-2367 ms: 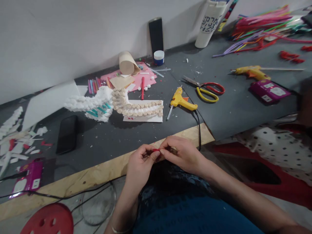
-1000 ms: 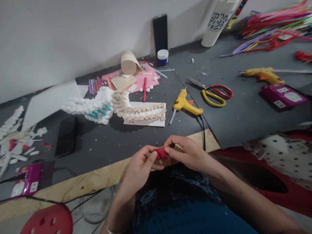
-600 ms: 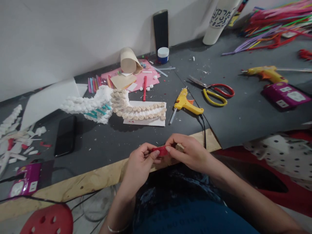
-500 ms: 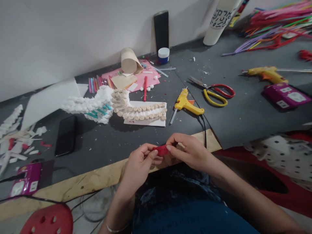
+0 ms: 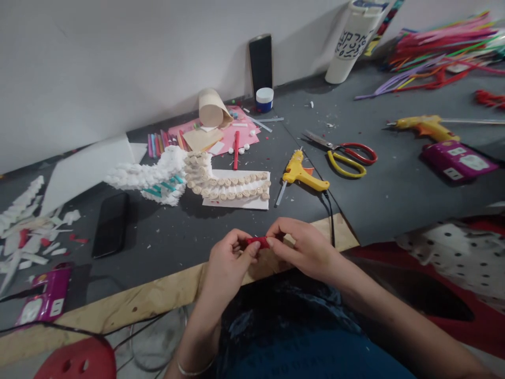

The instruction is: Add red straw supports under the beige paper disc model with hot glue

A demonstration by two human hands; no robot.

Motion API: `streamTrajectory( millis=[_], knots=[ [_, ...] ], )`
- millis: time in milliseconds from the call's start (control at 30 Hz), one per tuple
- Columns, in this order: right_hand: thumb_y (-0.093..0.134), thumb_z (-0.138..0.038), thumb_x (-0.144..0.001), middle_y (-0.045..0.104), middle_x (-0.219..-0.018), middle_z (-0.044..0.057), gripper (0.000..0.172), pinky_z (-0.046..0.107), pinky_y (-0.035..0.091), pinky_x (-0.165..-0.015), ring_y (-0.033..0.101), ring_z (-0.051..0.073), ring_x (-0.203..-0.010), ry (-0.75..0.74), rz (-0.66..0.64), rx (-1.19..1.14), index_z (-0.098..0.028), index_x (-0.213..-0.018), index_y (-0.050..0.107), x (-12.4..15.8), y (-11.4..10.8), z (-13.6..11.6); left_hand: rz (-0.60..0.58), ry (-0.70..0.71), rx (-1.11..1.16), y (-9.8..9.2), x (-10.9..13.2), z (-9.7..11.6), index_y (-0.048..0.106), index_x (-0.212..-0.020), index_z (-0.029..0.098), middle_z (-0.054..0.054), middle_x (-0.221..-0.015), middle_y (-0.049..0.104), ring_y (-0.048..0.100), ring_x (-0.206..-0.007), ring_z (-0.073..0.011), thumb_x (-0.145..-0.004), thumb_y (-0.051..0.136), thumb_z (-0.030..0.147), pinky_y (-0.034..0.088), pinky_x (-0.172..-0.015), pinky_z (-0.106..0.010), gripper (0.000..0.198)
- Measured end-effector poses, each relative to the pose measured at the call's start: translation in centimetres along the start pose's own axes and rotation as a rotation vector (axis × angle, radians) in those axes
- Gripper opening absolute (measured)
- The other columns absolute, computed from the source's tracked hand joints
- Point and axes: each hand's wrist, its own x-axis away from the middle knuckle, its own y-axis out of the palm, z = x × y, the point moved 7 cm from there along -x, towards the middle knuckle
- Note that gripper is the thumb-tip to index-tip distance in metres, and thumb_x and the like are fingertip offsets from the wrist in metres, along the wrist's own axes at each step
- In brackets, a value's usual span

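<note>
Between both hands, above the table's front edge, is a small strip of red paper or felt (image 5: 258, 241); which material I cannot tell. My left hand (image 5: 232, 258) pinches its left end between thumb and fingers. My right hand (image 5: 295, 242) has its thumb and forefinger closed on the right end. Beyond the hands lies a craft piece with rows of rolled beige coils (image 5: 236, 188) on white card. Its left part is a fluffy white shape (image 5: 161, 168) with teal stripes. A yellow glue gun (image 5: 302, 171) rests just beyond my right hand.
Red-and-yellow scissors (image 5: 343, 152) lie beyond the glue gun. A black phone (image 5: 110, 225) and white scraps (image 5: 27, 242) are at left. Purple power boxes (image 5: 457, 159) sit at either side. A white tumbler (image 5: 349, 45) and colourful pipe cleaners (image 5: 442, 47) stand at back right.
The red strip looks narrower between my fingers, and the fingers have drawn slightly closer together. The camera view has shifted a little, so the table sits slightly lower.
</note>
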Motion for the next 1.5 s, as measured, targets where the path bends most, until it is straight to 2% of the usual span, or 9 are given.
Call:
streamTrajectory(
  millis=[233,500,600,700,767,933,1133,1300,1500],
  knots=[
    [0.054,-0.027,-0.088,0.065,-0.076,0.001,0.014,0.025,0.04,-0.063,0.057,0.014,-0.07,0.065,0.013,-0.064,-0.019,-0.08,0.063,-0.1,-0.1,0.9,-0.057,-0.053,0.037,0.1,0.3,-0.6,0.065,-0.091,0.016,-0.005,-0.078,0.072,0.073,-0.07,-0.0177,-0.085,0.065,0.043,0.061,-0.066,-0.028,0.028],
    [0.06,-0.031,-0.088,0.069,-0.09,0.003,0.017,0.026,0.046,-0.073,0.062,0.016,-0.081,0.008,0.05,-0.21,-0.019,-0.099,0.066,-1.2,0.3,-0.2,0.081,0.025,0.045,-1.2,-0.4,0.6,0.062,-0.08,0.018,-0.002,-0.07,0.07,0.069,-0.062,-0.0165,-0.082,0.068,0.052,0.057,-0.059,-0.025,0.035],
    [0.06,-0.028,-0.088,0.069,-0.084,0.002,0.01,0.025,0.045,-0.071,0.062,0.015,-0.077,-0.012,0.039,-0.209,-0.019,-0.089,0.066,-1.8,0.8,-0.3,0.072,0.046,0.016,-1.1,-0.6,1.4,0.059,-0.075,0.018,-0.001,-0.065,0.067,0.067,-0.06,-0.0165,-0.081,0.067,0.056,0.056,-0.058,-0.026,0.04],
    [0.055,-0.025,-0.092,0.069,-0.079,0.002,0.016,0.024,0.044,-0.07,0.061,0.014,-0.075,-0.027,0.06,-0.177,-0.019,-0.08,0.064,-2.5,0.8,-0.5,0.028,0.092,-0.026,-0.8,-0.8,2.3,0.061,-0.08,0.019,-0.003,-0.073,0.068,0.067,-0.067,-0.0177,-0.083,0.063,0.06,0.056,-0.06,-0.026,0.041],
    [0.056,-0.023,-0.091,0.069,-0.079,0.001,0.014,0.024,0.044,-0.069,0.062,0.015,-0.074,-0.036,0.056,-0.165,-0.019,-0.08,0.064,-2.8,0.8,-0.6,0.014,0.109,-0.03,-0.6,-1.0,2.8,0.062,-0.082,0.019,-0.003,-0.074,0.066,0.066,-0.067,-0.018,-0.08,0.065,0.061,0.055,-0.057,-0.026,0.042],
    [0.056,-0.018,-0.087,0.071,-0.082,0.002,0.013,0.024,0.044,-0.071,0.063,0.016,-0.078,-0.056,0.01,-0.195,-0.019,-0.081,0.067,-3.1,0.6,-1.4,0.069,0.049,-0.025,-0.9,-1.8,3.3,0.05,-0.062,0.021,0.003,-0.054,0.052,0.051,-0.049,-0.0129,-0.061,0.082,0.054,0.046,-0.046,-0.023,0.046],
    [0.058,-0.025,-0.084,0.072,-0.077,0.003,0.014,0.024,0.046,-0.068,0.064,0.016,-0.074,-0.01,-0.037,-0.339,-0.018,-0.078,0.069,-3.3,0.0,-2.1,-0.051,0.087,0.079,-1.1,-1.9,4.2,0.055,-0.06,0.02,-0.004,-0.057,0.066,0.061,-0.055,-0.018,-0.067,0.078,0.057,0.049,-0.053,-0.026,0.045],
    [0.06,-0.031,-0.084,0.074,-0.073,0.003,0.018,0.025,0.048,-0.066,0.065,0.015,-0.069,0.001,-0.072,-0.477,-0.018,-0.076,0.069,-3.5,-0.3,-3.3,-0.067,0.132,0.041,-2.1,-1.8,4.4,0.06,-0.061,0.018,-0.004,-0.06,0.067,0.061,-0.059,-0.0166,-0.073,0.074,0.06,0.047,-0.057,-0.024,0.046],
    [0.06,-0.033,-0.084,0.071,-0.07,0.003,0.022,0.024,0.047,-0.063,0.063,0.014,-0.066,0.016,-0.047,-0.443,-0.017,-0.073,0.068,-3.8,-0.9,-3.7,-0.059,0.097,0.022,-2.6,-1.4,4.5,0.067,-0.069,0.017,-0.004,-0.065,0.066,0.06,-0.062,-0.0158,-0.079,0.067,0.063,0.048,-0.059,-0.024,0.047]
  ],
)
